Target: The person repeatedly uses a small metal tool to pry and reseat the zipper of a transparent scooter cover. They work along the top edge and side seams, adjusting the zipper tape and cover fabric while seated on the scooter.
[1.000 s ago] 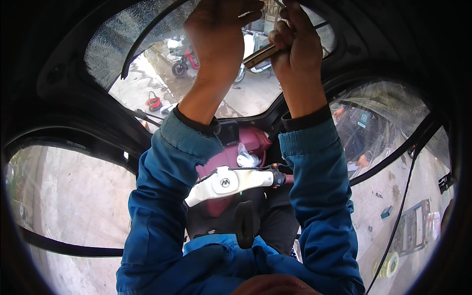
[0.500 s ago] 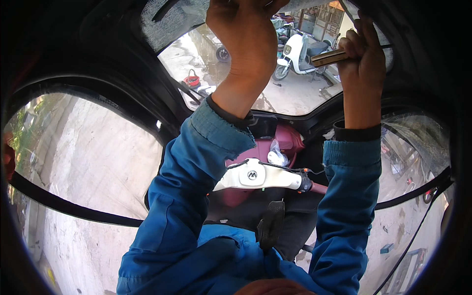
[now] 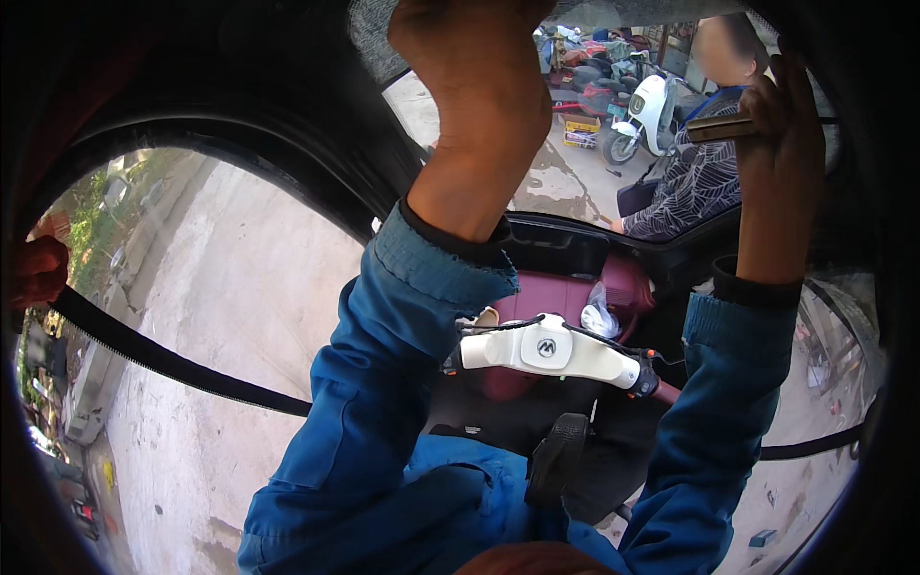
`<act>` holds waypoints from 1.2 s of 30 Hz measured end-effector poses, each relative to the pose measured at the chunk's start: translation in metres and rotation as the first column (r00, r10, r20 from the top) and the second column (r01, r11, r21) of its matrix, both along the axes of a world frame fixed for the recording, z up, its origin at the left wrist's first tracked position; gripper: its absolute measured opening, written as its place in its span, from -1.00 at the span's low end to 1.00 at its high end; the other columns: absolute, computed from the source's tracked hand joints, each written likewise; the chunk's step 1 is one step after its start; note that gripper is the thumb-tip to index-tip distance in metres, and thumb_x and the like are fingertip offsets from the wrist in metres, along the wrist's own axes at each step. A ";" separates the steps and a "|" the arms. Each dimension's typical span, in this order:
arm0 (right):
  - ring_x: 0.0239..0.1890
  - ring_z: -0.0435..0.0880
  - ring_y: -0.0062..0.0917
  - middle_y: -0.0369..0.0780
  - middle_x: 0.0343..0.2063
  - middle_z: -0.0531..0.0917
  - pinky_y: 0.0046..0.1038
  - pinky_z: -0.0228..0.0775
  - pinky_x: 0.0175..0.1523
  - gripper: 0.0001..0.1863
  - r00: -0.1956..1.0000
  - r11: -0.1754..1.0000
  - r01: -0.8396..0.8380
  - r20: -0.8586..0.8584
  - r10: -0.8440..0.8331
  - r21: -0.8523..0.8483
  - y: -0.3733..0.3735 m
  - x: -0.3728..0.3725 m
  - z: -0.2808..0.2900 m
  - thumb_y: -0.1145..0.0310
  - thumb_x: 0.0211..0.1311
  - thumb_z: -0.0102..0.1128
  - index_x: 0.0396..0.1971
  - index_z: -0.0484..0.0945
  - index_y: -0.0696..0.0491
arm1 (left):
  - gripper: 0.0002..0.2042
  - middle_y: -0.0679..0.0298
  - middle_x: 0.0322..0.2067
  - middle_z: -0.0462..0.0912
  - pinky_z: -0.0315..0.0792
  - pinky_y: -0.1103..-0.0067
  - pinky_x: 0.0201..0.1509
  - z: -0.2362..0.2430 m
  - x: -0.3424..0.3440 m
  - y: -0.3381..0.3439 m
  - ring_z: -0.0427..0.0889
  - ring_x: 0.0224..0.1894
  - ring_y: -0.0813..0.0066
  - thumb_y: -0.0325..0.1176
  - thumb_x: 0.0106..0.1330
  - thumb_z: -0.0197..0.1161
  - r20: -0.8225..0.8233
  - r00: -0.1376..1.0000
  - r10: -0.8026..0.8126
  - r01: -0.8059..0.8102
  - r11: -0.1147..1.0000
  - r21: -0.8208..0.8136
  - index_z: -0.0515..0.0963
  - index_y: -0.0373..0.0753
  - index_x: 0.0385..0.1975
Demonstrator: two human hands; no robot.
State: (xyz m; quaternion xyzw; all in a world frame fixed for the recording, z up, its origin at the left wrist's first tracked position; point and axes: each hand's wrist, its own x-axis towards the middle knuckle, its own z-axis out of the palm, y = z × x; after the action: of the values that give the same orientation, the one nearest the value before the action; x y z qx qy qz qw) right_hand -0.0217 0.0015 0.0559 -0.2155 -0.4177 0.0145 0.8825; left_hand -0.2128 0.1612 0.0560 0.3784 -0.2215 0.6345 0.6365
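My left hand (image 3: 470, 81) is raised against the top of the dark cover around me, by the upper edge of its clear front window (image 3: 565, 182). Its fingers run into shadow and past the picture's edge. Higher on the right, my right hand (image 3: 784, 144) is closed around a short, flat, brass-coloured bar-like tool (image 3: 721, 128), whose exact kind I cannot make out. One end of it sticks out to the left, and some fingers point up toward the window's dark rim. Grey fabric (image 3: 374, 43) lines the cover near my left hand.
Below my arms are the scooter's white handlebar (image 3: 508, 351), maroon front panel (image 3: 551, 295) and a white item in clear plastic (image 3: 599, 316). Beyond the window stand a person in a patterned top (image 3: 704, 187) and a white scooter (image 3: 652, 110). Another person's hand (image 3: 40, 271) is at the left edge.
The view has swung left, so the handlebar and my arms sit further right. A person has appeared outside the window. My right hand still holds the bar-like tool. More of the other hand at left shows.
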 end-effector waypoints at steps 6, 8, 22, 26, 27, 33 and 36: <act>-0.61 0.22 -0.81 -0.45 -0.40 0.58 -0.67 0.02 -0.53 -0.85 0.988 0.986 0.146 0.036 -0.149 0.082 0.009 -0.029 0.000 0.27 0.50 0.34 -0.14 0.66 0.02 | -0.77 0.00 -0.04 0.77 0.67 0.41 0.30 0.007 0.001 -0.005 0.77 0.10 0.20 -0.32 0.63 0.21 0.015 0.998 -0.064 0.065 0.994 -0.082 0.60 -0.41 -0.03; -0.62 0.22 -0.83 -0.45 -0.39 0.58 -0.67 0.01 -0.54 -0.83 0.989 0.989 0.138 0.051 -0.141 0.062 0.011 -0.037 0.003 0.25 0.49 0.36 -0.13 0.67 0.03 | -0.78 0.01 -0.04 0.76 0.67 0.44 0.30 0.009 0.000 -0.002 0.76 0.10 0.21 -0.35 0.63 0.18 0.032 0.986 -0.161 0.163 0.983 -0.090 0.60 -0.42 -0.03; -0.65 0.24 -0.77 -0.43 -0.40 0.60 -0.61 0.06 -0.55 -0.78 0.987 0.992 -0.067 -0.136 0.080 0.103 0.019 -0.041 0.007 0.25 0.38 0.50 -0.24 0.64 0.03 | -0.78 -0.05 -0.04 0.76 0.73 0.45 0.29 0.014 -0.008 -0.007 0.77 0.08 0.19 -0.47 0.66 0.07 0.063 0.839 -0.540 0.542 0.841 -0.008 0.62 -0.51 -0.04; -0.65 0.25 -0.77 -0.40 -0.39 0.62 -0.62 0.08 -0.55 -0.79 0.993 0.991 -0.090 -0.063 0.096 0.102 0.022 -0.047 0.009 0.25 0.39 0.49 -0.26 0.65 0.04 | -0.78 -0.06 -0.01 0.75 0.72 0.41 0.29 0.015 -0.012 -0.008 0.77 0.11 0.18 -0.46 0.66 0.08 0.008 0.789 -0.615 0.615 0.789 -0.009 0.62 -0.49 0.01; -0.65 0.25 -0.77 -0.39 -0.39 0.62 -0.62 0.09 -0.55 -0.79 0.994 0.990 -0.090 -0.057 0.096 0.108 0.022 -0.047 0.009 0.25 0.40 0.49 -0.26 0.66 0.04 | -0.77 -0.06 0.00 0.75 0.72 0.40 0.29 0.014 -0.013 -0.009 0.77 0.11 0.18 -0.45 0.66 0.08 -0.015 0.767 -0.642 0.641 0.767 -0.017 0.62 -0.48 0.02; -0.64 0.26 -0.78 -0.40 -0.39 0.62 -0.63 0.08 -0.54 -0.80 0.992 0.987 -0.098 -0.062 0.106 0.125 0.023 -0.044 0.010 0.27 0.39 0.49 -0.25 0.66 0.04 | -0.76 -0.07 0.07 0.71 0.69 0.36 0.32 0.009 -0.005 -0.017 0.74 0.17 0.17 -0.41 0.66 0.10 0.014 0.863 -0.505 0.505 0.863 -0.003 0.60 -0.46 0.07; -0.64 0.26 -0.78 -0.40 -0.38 0.63 -0.63 0.08 -0.53 -0.81 0.995 0.990 -0.083 -0.043 0.088 0.117 0.023 -0.043 0.011 0.27 0.39 0.49 -0.26 0.66 0.04 | -0.76 -0.05 0.06 0.72 0.68 0.34 0.34 0.011 0.001 -0.017 0.73 0.18 0.16 -0.40 0.65 0.12 0.032 0.837 -0.546 0.546 0.837 0.014 0.58 -0.45 0.07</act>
State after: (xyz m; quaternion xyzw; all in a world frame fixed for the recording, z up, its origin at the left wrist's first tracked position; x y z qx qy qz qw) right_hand -0.0648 0.0242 0.0673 -0.1459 -0.4053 0.0336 0.9019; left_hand -0.2119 0.1445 0.0669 0.2900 -0.3327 0.4326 0.7862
